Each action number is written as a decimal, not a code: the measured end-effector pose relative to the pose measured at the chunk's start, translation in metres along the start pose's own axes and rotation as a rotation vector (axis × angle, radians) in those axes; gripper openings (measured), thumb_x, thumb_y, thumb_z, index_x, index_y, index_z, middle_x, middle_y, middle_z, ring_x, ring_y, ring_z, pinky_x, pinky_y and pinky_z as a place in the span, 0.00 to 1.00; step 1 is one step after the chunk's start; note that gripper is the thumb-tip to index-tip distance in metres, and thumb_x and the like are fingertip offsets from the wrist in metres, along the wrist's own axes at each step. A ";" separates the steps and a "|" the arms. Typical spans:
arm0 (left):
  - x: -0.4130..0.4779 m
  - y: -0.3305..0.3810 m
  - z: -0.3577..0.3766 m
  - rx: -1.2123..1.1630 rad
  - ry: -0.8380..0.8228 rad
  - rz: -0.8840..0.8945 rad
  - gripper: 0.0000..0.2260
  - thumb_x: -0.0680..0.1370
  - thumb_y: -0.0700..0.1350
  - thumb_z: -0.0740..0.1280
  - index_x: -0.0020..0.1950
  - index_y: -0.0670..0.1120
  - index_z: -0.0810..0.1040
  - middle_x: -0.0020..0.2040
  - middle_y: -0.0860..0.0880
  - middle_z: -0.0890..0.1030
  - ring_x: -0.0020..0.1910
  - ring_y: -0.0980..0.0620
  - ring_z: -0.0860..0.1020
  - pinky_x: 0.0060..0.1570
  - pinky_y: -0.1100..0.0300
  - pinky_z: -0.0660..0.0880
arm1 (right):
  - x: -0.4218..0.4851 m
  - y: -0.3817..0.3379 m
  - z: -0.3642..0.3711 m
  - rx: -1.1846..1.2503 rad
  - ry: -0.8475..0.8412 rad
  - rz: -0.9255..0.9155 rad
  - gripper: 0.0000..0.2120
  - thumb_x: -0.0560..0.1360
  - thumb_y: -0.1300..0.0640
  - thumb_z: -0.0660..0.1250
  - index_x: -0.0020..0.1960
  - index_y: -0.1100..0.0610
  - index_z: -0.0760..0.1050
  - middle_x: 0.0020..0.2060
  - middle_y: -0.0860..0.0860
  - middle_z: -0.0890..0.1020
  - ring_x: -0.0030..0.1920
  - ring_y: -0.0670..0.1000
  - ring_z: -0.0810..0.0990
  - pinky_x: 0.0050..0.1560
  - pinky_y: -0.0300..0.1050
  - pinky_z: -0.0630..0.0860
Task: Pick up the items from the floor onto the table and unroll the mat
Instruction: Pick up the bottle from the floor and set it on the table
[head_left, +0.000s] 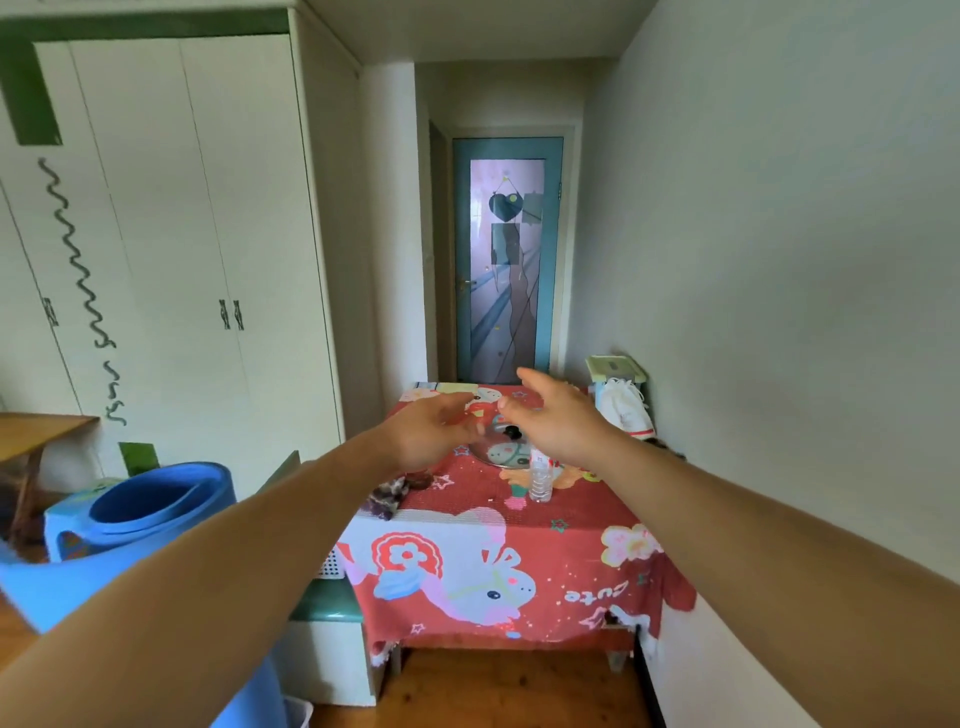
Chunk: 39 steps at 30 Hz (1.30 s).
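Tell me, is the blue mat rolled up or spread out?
Rolled up. The mat sits at the left, and its end shows blue layers curled round a hollow middle.

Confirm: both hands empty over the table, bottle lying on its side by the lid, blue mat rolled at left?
Wrong on the bottle: the head view shows it standing upright by the lid. Rest holds: left hand and right hand empty over the table, blue mat rolled at left.

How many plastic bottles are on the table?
1. The bottle stands upright near the middle of the table, in front of the glass lid. The left hand and right hand cover part of the tabletop, so another may be hidden.
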<state>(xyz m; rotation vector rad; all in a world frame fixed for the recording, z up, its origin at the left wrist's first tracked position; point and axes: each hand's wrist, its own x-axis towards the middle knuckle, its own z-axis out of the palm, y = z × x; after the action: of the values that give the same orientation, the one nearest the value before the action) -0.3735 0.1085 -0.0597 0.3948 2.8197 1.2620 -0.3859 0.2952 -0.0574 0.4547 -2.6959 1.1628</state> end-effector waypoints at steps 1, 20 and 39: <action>-0.013 -0.009 -0.005 0.005 -0.005 0.000 0.25 0.76 0.55 0.64 0.72 0.53 0.65 0.72 0.51 0.69 0.68 0.50 0.70 0.68 0.54 0.65 | -0.009 -0.008 0.010 -0.020 0.005 0.001 0.31 0.75 0.39 0.60 0.74 0.47 0.57 0.74 0.50 0.63 0.72 0.56 0.64 0.69 0.54 0.63; -0.145 -0.191 -0.018 -0.121 -0.045 -0.184 0.28 0.75 0.49 0.68 0.73 0.52 0.63 0.73 0.51 0.66 0.69 0.52 0.67 0.60 0.63 0.62 | -0.099 -0.051 0.200 -0.055 -0.170 0.153 0.32 0.76 0.39 0.60 0.75 0.48 0.55 0.76 0.49 0.58 0.73 0.55 0.61 0.57 0.43 0.66; -0.208 -0.587 0.286 -0.006 -0.210 -0.445 0.29 0.75 0.52 0.67 0.74 0.54 0.61 0.74 0.50 0.65 0.69 0.49 0.67 0.63 0.60 0.64 | -0.217 0.252 0.575 -0.014 -0.419 0.260 0.33 0.75 0.43 0.63 0.75 0.52 0.57 0.74 0.52 0.62 0.73 0.53 0.60 0.70 0.46 0.57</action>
<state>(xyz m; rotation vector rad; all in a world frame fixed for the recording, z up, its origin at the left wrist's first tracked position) -0.2637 -0.1081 -0.7011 -0.0958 2.5293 1.0628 -0.2882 0.0841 -0.6792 0.3907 -3.2022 1.2260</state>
